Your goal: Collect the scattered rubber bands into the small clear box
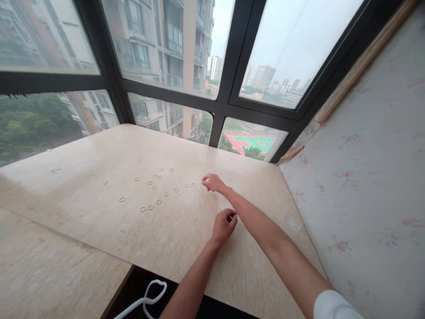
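Several small thin rings [155, 188] lie scattered on a beige marble sill [99, 177] under the window. My right hand [212, 182] reaches out to the right end of the scatter, fingers curled down in a pinch against the surface; what it pinches is too small to name. My left hand [224, 225] rests nearer to me, fingers closed, with something small and dark showing between thumb and fingers. The two hands are apart, the right arm passing just right of the left hand.
Black-framed windows [229, 66] close off the far edges of the sill. A wall with flowered paper [365, 177] rises at the right. A white cord loop [151, 297] lies in the dark gap at the near edge. A lower marble ledge [49, 274] sits at bottom left.
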A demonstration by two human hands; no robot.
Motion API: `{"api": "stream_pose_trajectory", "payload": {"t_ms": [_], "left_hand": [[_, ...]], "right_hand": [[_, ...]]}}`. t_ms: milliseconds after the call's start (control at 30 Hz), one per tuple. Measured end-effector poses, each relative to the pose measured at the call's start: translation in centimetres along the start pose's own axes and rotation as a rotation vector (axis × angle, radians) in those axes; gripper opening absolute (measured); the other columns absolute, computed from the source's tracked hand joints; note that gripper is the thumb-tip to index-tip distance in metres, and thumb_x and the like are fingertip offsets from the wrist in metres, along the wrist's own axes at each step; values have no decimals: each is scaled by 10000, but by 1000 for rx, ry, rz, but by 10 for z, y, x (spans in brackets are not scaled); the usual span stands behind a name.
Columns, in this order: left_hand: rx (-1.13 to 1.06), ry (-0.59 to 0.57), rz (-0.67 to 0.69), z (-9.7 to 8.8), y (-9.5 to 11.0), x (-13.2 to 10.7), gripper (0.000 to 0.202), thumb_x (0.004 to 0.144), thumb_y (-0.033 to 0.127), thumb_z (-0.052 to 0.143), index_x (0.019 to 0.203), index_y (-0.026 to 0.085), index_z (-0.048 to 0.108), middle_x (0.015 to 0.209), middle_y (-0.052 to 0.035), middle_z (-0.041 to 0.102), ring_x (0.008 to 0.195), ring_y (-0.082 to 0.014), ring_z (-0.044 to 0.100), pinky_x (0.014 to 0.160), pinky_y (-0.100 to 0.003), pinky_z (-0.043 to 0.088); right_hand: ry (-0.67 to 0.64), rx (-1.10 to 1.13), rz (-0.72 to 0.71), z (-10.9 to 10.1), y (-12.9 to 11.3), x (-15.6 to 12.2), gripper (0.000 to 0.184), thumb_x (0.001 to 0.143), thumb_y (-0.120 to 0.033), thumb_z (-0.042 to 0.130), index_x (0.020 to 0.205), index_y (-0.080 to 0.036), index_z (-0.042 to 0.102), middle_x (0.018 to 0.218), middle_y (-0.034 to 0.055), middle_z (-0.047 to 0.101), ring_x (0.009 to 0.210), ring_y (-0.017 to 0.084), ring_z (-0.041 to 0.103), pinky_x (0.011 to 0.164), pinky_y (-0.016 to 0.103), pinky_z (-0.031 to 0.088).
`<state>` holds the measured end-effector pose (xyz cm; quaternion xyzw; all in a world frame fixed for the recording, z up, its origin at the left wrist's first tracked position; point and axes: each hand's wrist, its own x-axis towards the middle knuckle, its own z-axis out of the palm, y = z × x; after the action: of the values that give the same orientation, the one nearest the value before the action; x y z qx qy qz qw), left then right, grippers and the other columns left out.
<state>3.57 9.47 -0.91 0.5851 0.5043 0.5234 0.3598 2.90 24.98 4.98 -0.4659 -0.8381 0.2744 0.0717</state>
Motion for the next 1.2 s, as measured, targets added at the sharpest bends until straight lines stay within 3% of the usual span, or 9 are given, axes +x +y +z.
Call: {"api": "stream_pose_trajectory", "payload": {"t_ms": [133, 233, 333, 500, 633, 733, 833, 1033, 1200], "left_hand": [[-19, 3, 0, -1, 1, -1, 111, 706, 160, 503, 597, 139, 504, 588, 15, 485, 558, -95, 403, 530, -218, 295], [-47, -1, -41, -2, -2, -1, 121, 671, 142, 497, 559, 142, 451, 560, 20, 440, 558, -94, 374, 523, -224, 273], [-54, 8, -52, -2, -4, -1, 147, 672, 148, 501, 551, 148, 419, 553, 20, 417, 559, -93, 358, 520, -226, 263], [-49, 29, 5, -2, -2, 1, 117, 691, 153, 503, 588, 149, 447, 578, 19, 443, 557, -93, 377, 523, -223, 277], [-49, 30, 29, -2, -2, 3, 94, 732, 155, 491, 663, 142, 554, 632, -6, 546, 581, -108, 461, 547, -220, 332], [-29, 37, 24, -2, -3, 4, 128, 748, 157, 499, 744, 140, 627, 693, -31, 624, 600, -119, 516, 584, -230, 386], [-28, 37, -3, -2, -4, 4, 153, 766, 180, 517, 803, 140, 661, 749, -52, 670, 630, -130, 561, 615, -243, 426], [-22, 13, -14, -4, -1, 3, 166, 796, 229, 525, 813, 147, 668, 767, -49, 679, 656, -133, 584, 622, -245, 449], [-18, -5, -16, -6, 1, 3, 186, 804, 290, 540, 827, 153, 664, 785, -51, 679, 687, -142, 599, 638, -252, 462]], "right_hand": [[-50, -165, -57, 11, -21, 14, 292, 880, -302, 572, 1115, -131, 602, 748, 14, 668, 696, 137, 634, 706, 300, 501], [-65, -288, -84, 23, -31, 23, 250, 891, -347, 576, 1007, -134, 634, 958, 62, 661, 933, 187, 617, 862, 405, 469], [-60, -357, -104, 29, -30, 26, 225, 902, -332, 563, 966, -128, 636, 1060, 78, 635, 1028, 208, 581, 926, 448, 428], [5, -297, -116, 25, -14, 16, 164, 868, -272, 584, 917, -126, 641, 958, 73, 663, 975, 210, 603, 884, 417, 438], [131, -57, -77, 17, -4, -2, 162, 860, -237, 514, 912, -146, 637, 664, 29, 643, 701, 154, 623, 705, 277, 466], [210, 192, -25, 11, 2, -22, 245, 880, -304, 426, 954, -143, 596, 548, -18, 573, 437, 86, 494, 486, 196, 410], [263, 429, 24, 3, 8, -49, 310, 871, -377, 394, 968, -131, 556, 500, -47, 514, 337, 62, 370, 354, 172, 316], [367, 758, 96, -13, 24, -125, 400, 825, -505, 464, 959, -138, 553, 433, -90, 424, 305, 45, 273, 290, 156, 223], [485, 851, 192, -20, 46, -198, 406, 807, -517, 526, 941, -136, 571, 404, -91, 414, 297, 41, 265, 281, 147, 197]]}}
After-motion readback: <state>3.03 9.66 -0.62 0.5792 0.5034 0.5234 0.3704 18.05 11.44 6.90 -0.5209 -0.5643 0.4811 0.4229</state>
